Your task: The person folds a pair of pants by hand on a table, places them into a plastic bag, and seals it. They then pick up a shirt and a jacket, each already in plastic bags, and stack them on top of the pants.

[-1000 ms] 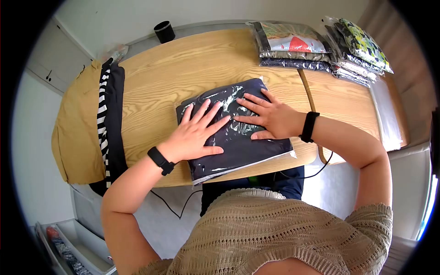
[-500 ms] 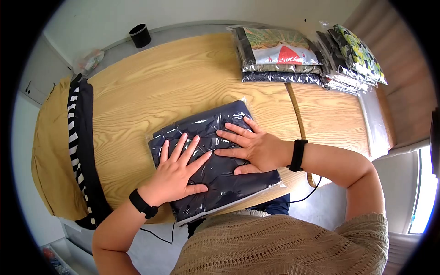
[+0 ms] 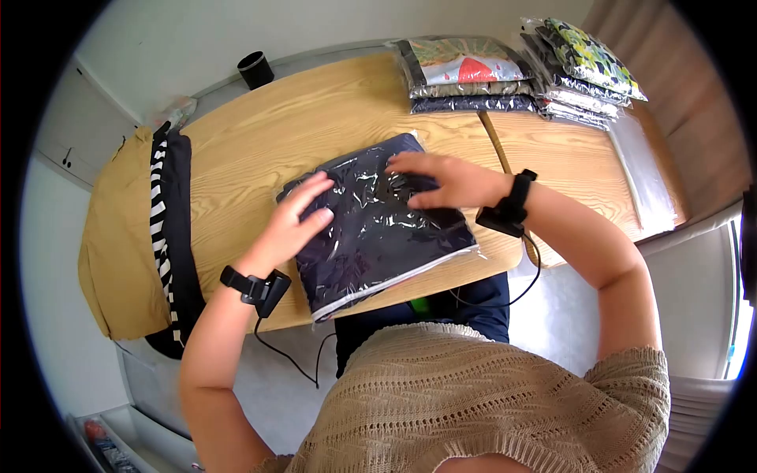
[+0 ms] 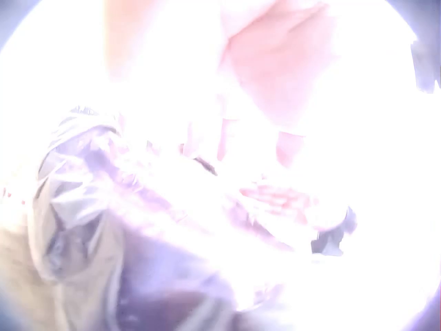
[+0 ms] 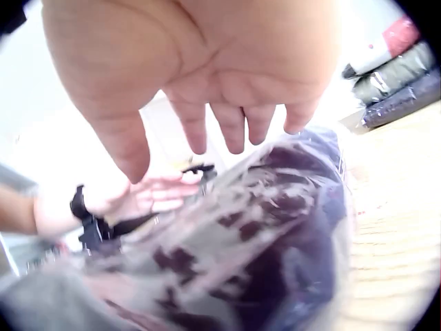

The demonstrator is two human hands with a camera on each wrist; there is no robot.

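A folded dark navy garment in a clear plastic bag (image 3: 371,244) lies flat on the wooden table in front of the person. Over its left edge is the left hand (image 3: 285,229), turned side-on with thumb and fingers apart. The right hand (image 3: 459,181) hovers over the upper right part, its fingers reaching left. In the right wrist view the right palm (image 5: 207,62) faces the crinkled bag (image 5: 262,227), fingers extended and a gap below them. Glare washes out most of the left wrist view, where the bag (image 4: 158,269) shows faintly under the left hand.
Bagged garments (image 3: 473,71) are stacked at the back right, with a second pile (image 3: 591,67) beside them. Flat clear bags (image 3: 643,173) lie on the right. Tan, striped and black clothes (image 3: 126,236) drape over the left end. A black cup (image 3: 255,71) stands behind the table.
Both hands have come up off the bag, where they lay flat with spread fingers. The left has shifted to the bag's left edge, and both are turned more side-on.
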